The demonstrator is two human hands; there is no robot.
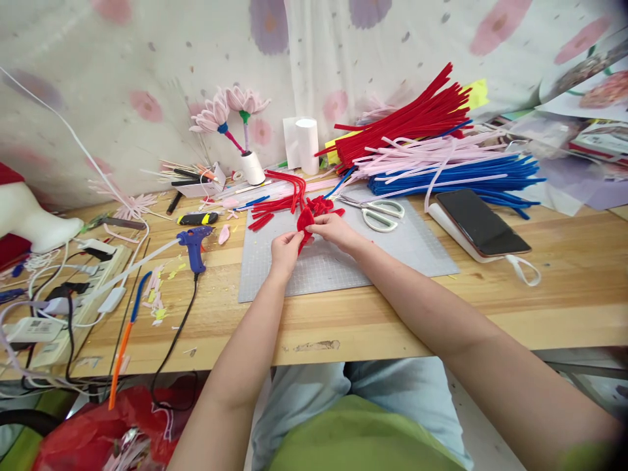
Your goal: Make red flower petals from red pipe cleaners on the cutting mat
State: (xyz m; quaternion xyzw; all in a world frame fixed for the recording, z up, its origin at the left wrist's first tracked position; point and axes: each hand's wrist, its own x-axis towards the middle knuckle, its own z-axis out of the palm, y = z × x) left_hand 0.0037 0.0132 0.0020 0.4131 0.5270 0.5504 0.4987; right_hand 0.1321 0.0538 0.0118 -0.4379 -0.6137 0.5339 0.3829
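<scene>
Over the grey cutting mat [392, 255], both of my hands pinch a small red pipe-cleaner piece [305, 219] shaped like a petal. My left hand [286, 252] grips its lower left side. My right hand [333, 230] holds its upper right edge with the fingertips. More bent red pipe cleaners [287, 190] lie just behind the piece. White-handled scissors [380, 212] rest on the mat to the right of my hands.
A blue glue gun [195, 245] lies left of the mat, its cord running off the table's front edge. Piles of red [412, 121], pink and blue pipe cleaners [456, 176] fill the back right. A phone [478, 222] lies right; a power strip [73, 288] and cables sit left. Finished pink flowers [230, 108] stand behind.
</scene>
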